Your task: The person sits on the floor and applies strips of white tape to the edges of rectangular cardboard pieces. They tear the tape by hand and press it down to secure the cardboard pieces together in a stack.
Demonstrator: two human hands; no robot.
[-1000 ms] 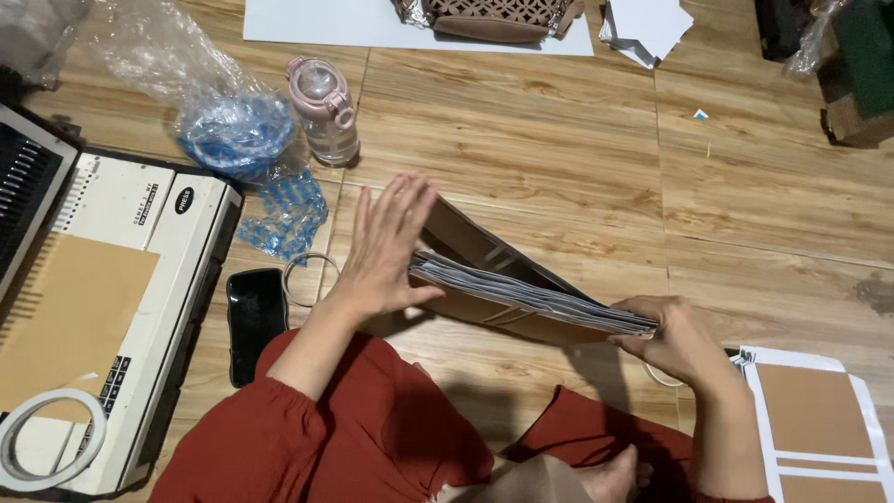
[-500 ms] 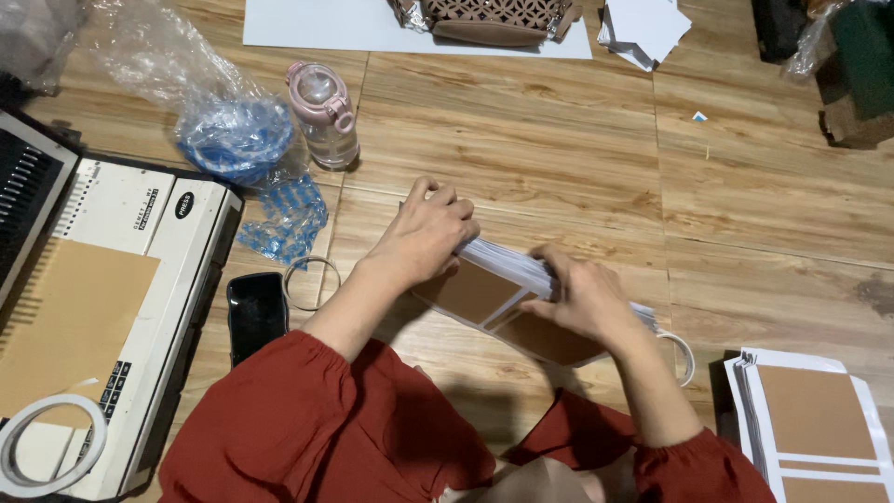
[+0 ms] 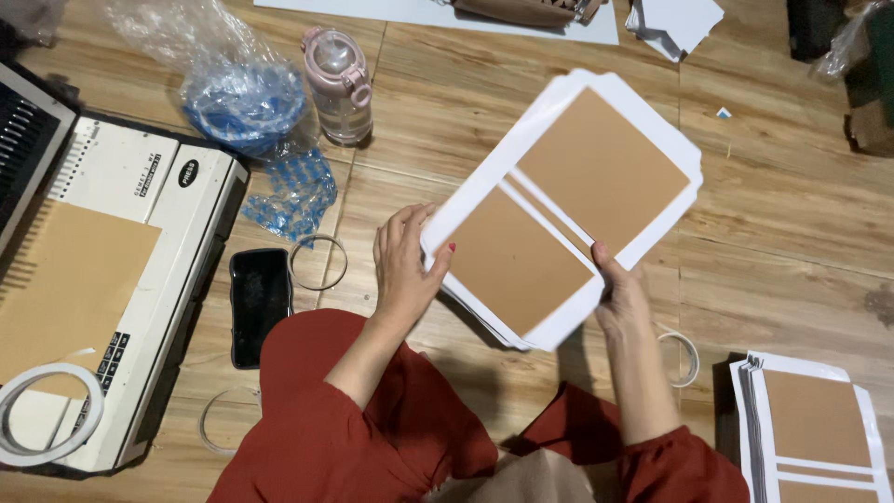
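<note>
I hold a stack of white sheets with brown panels flat, face up, above the wooden floor. My left hand grips its near left edge, thumb on top. At the near right edge my right hand pinches the stack. Both sleeves are red.
A white binding machine with brown card lies at the left. A black phone, clear rings, a pink bottle and a plastic bag of blue parts sit nearby. Another stack of sheets lies at the bottom right, a tape roll beside it.
The stack was on edge on the floor between my hands; now it is turned flat, face up, and lifted toward the right.
</note>
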